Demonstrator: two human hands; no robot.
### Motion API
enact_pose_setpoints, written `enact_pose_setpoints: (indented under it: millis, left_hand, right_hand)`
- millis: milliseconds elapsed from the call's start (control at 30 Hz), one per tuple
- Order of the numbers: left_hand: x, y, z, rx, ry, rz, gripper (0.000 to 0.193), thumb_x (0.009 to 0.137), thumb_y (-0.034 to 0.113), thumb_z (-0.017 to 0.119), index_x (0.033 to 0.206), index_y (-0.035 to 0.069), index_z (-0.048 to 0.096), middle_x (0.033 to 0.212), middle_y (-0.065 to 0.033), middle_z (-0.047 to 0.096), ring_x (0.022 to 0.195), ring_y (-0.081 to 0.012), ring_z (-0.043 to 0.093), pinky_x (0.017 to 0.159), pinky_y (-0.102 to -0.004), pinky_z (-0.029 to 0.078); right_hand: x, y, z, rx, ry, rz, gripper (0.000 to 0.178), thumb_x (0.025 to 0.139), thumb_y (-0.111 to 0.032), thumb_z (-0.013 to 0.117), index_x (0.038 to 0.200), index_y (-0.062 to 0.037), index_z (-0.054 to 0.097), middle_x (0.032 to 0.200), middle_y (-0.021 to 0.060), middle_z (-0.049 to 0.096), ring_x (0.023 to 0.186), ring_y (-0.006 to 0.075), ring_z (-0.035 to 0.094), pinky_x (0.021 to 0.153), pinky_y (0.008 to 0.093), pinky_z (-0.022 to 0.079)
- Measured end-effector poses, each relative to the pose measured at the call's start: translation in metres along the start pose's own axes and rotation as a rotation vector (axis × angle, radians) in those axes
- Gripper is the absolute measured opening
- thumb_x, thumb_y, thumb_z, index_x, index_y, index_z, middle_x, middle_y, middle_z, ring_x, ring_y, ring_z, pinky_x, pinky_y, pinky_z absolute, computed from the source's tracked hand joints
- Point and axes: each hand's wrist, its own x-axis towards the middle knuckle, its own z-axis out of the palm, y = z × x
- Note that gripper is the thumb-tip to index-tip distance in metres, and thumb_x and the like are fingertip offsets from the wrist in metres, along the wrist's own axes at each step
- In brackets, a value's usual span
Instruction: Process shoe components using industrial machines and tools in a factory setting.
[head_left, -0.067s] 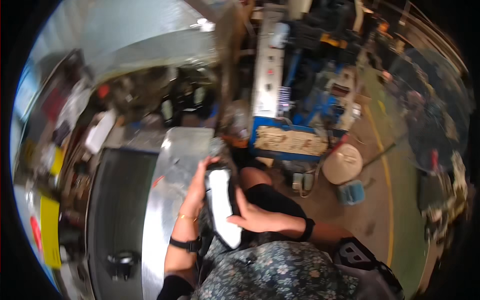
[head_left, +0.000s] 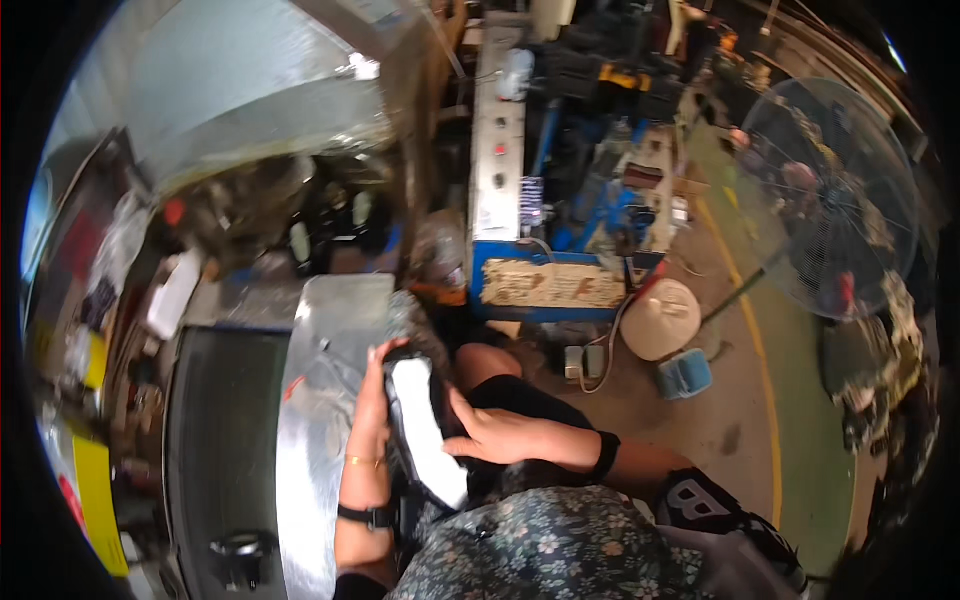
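Observation:
In front of my lap I hold a black shoe [head_left: 418,425] with its long white underside turned up. My left hand [head_left: 371,400] is closed along its left side, fingertips near the far end. My right hand [head_left: 492,432] grips the opposite side, with the thumb close to the white face and the fingers pointing away from me. The fingers' inner sides are partly hidden by the shoe. Just left of my left forearm runs a shiny metal ledge [head_left: 335,330].
A dark conveyor belt [head_left: 228,420] lies beyond the ledge, carrying a small black object [head_left: 242,545]. Ahead stands a blue-framed machine [head_left: 550,312]. To the right are a round beige stool top [head_left: 661,320], a blue bin [head_left: 686,374] and a large standing fan [head_left: 830,200].
The whole view has shifted, so the surroundings and my hands appear further left and slightly lower. Both hands keep their hold on the shoe.

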Motion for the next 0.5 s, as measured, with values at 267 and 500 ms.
enact_pose_setpoints:
  millis: [267,500]
  left_hand:
    - [-0.007,-0.011,0.000,0.236,-0.077,0.258,0.039,0.101,0.020,0.054,0.135,0.001,0.055,0.147,-0.0135,0.047,0.139,-0.0237,0.039,0.116,-0.0347,0.028]
    - [-0.003,-0.012,0.010,0.053,-0.050,0.101,0.040,0.103,0.020,0.053,0.138,0.001,0.052,0.144,-0.0123,0.051,0.136,-0.0209,0.043,0.115,-0.0337,0.030]
  right_hand:
    - [0.079,-0.009,-0.025,0.771,0.398,-0.545,0.033,0.106,-0.020,0.048,0.133,-0.0020,0.054,0.129,0.0065,0.057,0.124,0.0162,0.049,0.110,0.0310,0.035]
    - [0.078,0.002,-0.035,0.669,0.423,-0.512,0.033,0.106,-0.020,0.048,0.132,-0.0023,0.055,0.129,0.0043,0.057,0.123,0.0143,0.049,0.109,0.0300,0.035]
